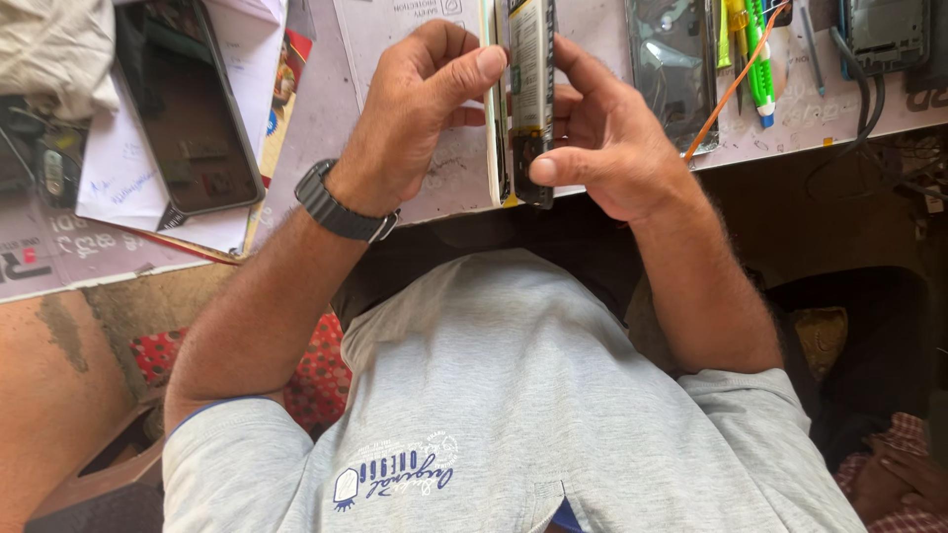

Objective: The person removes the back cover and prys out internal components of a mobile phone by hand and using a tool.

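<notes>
An opened phone [530,94] with its insides showing stands on its edge over the front of the workbench [326,118]. My left hand [415,118], a black watch [341,207] on its wrist, grips the phone's left side, thumb up near the top. My right hand [604,148] holds the right side, thumb pressed on the lower end of the phone. Both hands are closed around it.
A dark-screened phone [193,118] lies on white papers [118,178] at left. A phone panel [671,69], green tools [756,59], an orange wire [736,84], a phone frame [886,35] and black cables [861,99] lie at right. Another person's hand [899,476] shows at bottom right.
</notes>
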